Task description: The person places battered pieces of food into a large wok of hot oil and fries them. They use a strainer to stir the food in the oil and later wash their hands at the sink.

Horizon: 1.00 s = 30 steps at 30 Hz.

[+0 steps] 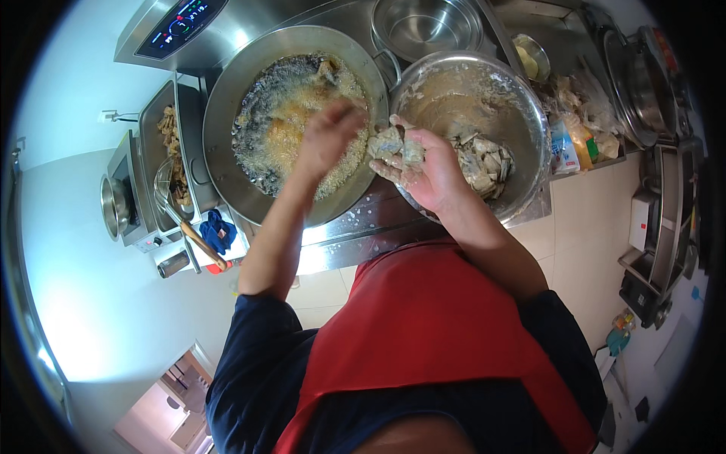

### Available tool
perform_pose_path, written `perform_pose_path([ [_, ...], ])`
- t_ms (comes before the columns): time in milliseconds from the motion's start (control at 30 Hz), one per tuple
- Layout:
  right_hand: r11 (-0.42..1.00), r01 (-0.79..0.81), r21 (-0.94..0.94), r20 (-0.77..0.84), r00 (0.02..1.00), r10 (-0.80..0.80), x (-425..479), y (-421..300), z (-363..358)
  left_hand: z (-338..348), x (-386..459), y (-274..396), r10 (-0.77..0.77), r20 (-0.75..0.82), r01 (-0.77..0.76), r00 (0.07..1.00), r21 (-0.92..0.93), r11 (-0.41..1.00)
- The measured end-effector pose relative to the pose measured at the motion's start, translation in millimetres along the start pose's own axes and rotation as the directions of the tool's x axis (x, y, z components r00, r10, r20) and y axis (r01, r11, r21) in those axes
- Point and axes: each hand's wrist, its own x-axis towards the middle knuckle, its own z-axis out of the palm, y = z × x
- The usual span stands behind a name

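My right hand is turned palm up between the pan and the bowl. Several batter-coated pieces of food rest on its palm and fingers. Over the bubbling oil of a large metal pan, my left hand is blurred, so whether its fingers hold anything is unclear. Browned food lies in the foam, with one piece showing near the far rim. A steel mixing bowl stands right of the pan, smeared with batter. More coated pieces are heaped in its near part.
At left, a deep steel tray holds fried pieces; a wooden-handled wire skimmer lies across it. A blue cloth sits nearby. Empty steel basins stand behind the bowl. Plastic bags crowd the right counter.
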Motion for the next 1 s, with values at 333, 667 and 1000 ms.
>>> perform_pose_path([
  [333, 0.925, -0.250, -0.287, -0.053, 0.968, 0.245, -3, 35, 0, 36, -125, -15, -0.041, -0.173, 0.007, 0.984, -0.196, 0.981],
  [667, 0.763, -0.159, -0.626, -0.197, 0.979, 0.043, 5, 51, 18, -31, -134, -115, 0.113, -0.464, 0.202, 0.879, 0.576, 0.792],
  [1000, 0.757, -0.054, -0.651, 0.038, 0.994, 0.104, 16, 129, 49, 1, -157, -64, -0.151, -0.376, -0.012, 0.914, -0.398, 0.917],
])
